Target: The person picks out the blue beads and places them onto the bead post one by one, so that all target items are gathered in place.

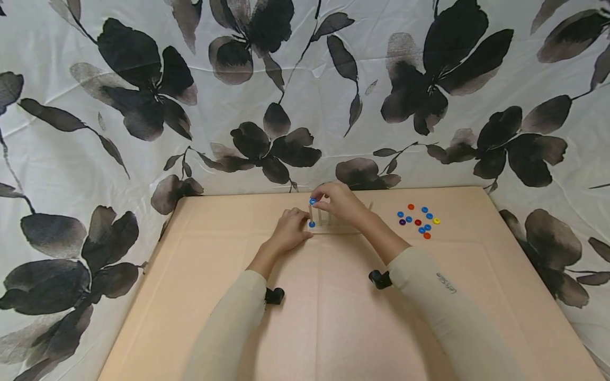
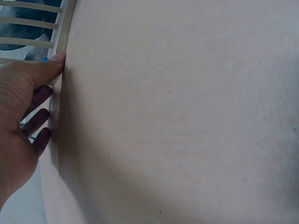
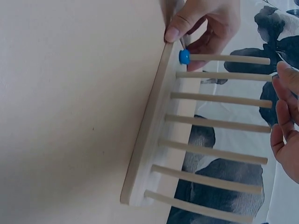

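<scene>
My left hand (image 1: 289, 231) grips the left end of a wooden peg rack, thumb on the front edge of its base (image 3: 152, 123). Several thin wooden pegs (image 3: 217, 123) stand up from it in a row. One blue bead (image 3: 184, 57) sits low on the leftmost peg, close to the left fingers. At the top of that same peg, my right hand (image 1: 339, 202) pinches another blue bead (image 1: 312, 201) between thumb and fingertips. In the right wrist view that pinched bead is hidden. The left wrist view shows my left thumb (image 2: 57, 58) on the base edge.
Loose beads lie scattered on the table (image 1: 286, 328) to the right of the rack: several blue ones (image 1: 409, 219), a yellow one (image 1: 436, 221), a dark purple one (image 1: 402, 222) and some red or orange ones (image 1: 427, 236). A floral cloth (image 1: 200, 106) hangs behind the table's far edge.
</scene>
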Available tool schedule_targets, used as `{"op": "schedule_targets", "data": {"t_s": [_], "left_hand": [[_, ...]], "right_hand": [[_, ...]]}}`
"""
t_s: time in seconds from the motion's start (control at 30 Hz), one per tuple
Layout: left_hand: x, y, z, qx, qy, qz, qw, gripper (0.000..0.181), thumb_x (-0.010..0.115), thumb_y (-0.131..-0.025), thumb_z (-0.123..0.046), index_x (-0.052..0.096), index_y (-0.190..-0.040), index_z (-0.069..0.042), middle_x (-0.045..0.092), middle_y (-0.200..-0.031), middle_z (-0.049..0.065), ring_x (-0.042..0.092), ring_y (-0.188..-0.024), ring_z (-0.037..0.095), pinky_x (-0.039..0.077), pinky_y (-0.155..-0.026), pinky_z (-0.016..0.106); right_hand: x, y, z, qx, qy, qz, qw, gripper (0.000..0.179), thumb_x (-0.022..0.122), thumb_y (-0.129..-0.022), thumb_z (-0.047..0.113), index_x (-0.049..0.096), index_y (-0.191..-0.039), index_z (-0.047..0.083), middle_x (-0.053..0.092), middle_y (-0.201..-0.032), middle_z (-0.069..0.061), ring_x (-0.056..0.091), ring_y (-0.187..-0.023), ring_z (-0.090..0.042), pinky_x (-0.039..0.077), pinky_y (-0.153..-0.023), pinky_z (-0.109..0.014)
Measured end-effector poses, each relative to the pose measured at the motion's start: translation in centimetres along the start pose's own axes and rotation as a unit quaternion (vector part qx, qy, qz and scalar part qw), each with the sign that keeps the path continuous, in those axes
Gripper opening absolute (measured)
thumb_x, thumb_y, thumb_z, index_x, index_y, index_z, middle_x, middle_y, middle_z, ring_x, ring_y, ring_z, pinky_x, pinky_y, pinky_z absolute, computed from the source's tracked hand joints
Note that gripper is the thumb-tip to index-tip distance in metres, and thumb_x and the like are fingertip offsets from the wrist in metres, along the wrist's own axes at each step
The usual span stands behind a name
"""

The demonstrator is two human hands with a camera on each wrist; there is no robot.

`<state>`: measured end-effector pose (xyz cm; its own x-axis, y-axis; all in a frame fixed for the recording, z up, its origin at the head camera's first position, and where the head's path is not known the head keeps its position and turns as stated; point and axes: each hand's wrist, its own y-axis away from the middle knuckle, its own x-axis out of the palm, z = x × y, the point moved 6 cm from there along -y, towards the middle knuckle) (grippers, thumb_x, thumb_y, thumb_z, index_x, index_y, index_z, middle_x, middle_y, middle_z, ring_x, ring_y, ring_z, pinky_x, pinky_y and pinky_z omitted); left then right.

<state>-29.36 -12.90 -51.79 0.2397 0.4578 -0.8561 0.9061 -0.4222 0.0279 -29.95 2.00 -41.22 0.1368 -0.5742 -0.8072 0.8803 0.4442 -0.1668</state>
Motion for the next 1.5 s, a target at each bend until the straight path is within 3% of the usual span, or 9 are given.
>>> {"op": "schedule_targets", "data": {"t_s": [0.33,1.13,1.5], "left_hand": [[0.1,-0.2,0.2,0.0,0.005,-0.002,1.0,0.05,0.084,-0.088,-0.026,0.066,-0.13,-0.006,0.061,-0.13,0.012,0.05,-0.123,0.032,0.042,-0.106,0.047],[0.1,-0.7,0.1,0.002,0.0,-0.008,1.0,0.05,0.085,-0.086,-0.027,0.067,-0.129,-0.008,0.062,-0.128,0.01,0.05,-0.121,0.032,0.042,-0.105,0.048],[0.1,-0.6,0.1,0.003,-0.002,-0.009,1.0,0.05,0.085,-0.086,-0.027,0.067,-0.128,-0.009,0.062,-0.128,0.01,0.051,-0.12,0.032,0.043,-0.104,0.048]], "right_hand": [[1.1,-0.6,0.5,0.024,0.043,0.015,0.9987,0.018,0.077,-0.095,0.024,0.078,-0.109,0.015,0.078,-0.104,-0.002,0.063,-0.107,-0.024,0.049,-0.096,-0.042],[1.5,-0.9,-0.4,0.024,0.07,0.023,0.997,0.017,0.079,-0.093,0.026,0.08,-0.106,0.016,0.078,-0.098,0.003,0.062,-0.104,-0.027,0.047,-0.097,-0.053],[1.7,-0.6,-0.5,0.025,0.069,0.023,0.997,0.018,0.079,-0.093,0.026,0.079,-0.108,0.015,0.077,-0.1,0.002,0.061,-0.106,-0.027,0.048,-0.096,-0.052]]}}
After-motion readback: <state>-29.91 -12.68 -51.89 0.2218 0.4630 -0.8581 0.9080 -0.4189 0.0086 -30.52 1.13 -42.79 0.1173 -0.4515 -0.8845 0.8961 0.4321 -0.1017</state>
